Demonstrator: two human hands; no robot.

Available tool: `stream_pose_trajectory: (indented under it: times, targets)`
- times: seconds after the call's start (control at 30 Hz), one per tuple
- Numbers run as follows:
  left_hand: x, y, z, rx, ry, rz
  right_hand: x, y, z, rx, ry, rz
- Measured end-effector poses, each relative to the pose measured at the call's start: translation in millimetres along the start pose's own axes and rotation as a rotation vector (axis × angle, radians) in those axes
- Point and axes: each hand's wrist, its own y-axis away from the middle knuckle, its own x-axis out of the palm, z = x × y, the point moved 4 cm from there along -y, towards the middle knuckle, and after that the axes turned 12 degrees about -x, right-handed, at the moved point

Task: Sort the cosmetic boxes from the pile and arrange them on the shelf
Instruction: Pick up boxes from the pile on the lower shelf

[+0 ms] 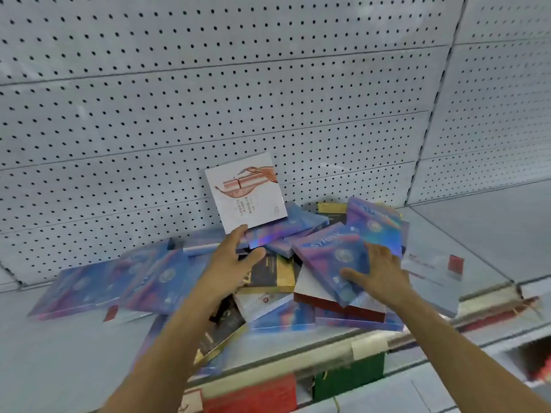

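We've got the pile (268,278) of boxes heaped mid-shelf (465,234) against the pegboard (208,84). Our left hand (229,260) reaches at the white box (246,192) leaning at the back of the pile — fingers spread, nothing gripped. Our right hand (378,272) lies flat on a purple box (334,257) on top, thumb at its edge. Best bet: lift top boxes first — they're slippery, so grab by the edges.

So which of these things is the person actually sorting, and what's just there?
Part of the job:
- white square box with pink artwork, at the left hand
- holographic purple-blue box, under the right hand
- black-and-gold box
- grey shelf

Just there:
- white pegboard wall
- red and green boxes below
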Motion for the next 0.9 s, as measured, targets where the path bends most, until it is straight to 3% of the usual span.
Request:
stream_pose_trajectory:
  times: [0.23, 0.43, 0.57, 0.73, 0.9]
  targets:
    - [-26, -96, 13, -0.152, 0.17, -0.165, -2, -45, -19, 0.116, -0.075, 0.198]
    - [-32, -161, 36, -0.256, 0.363, -0.11, -10, -62, -21, 0.214, 0.021, 0.279]
    - [-23, -172, 36, -0.274, 0.446, -0.115, -14, -63, -31, 0.247, -0.163, 0.191]
    - [-24, -164, 21, -0.123, 0.453, -0.147, -27, -44, -38, 0.27, -0.602, 0.108]
    - [-20, -141, -19, -0.009, 0.515, -0.229, -53, -26, -46, 0.203, -0.878, -0.157]
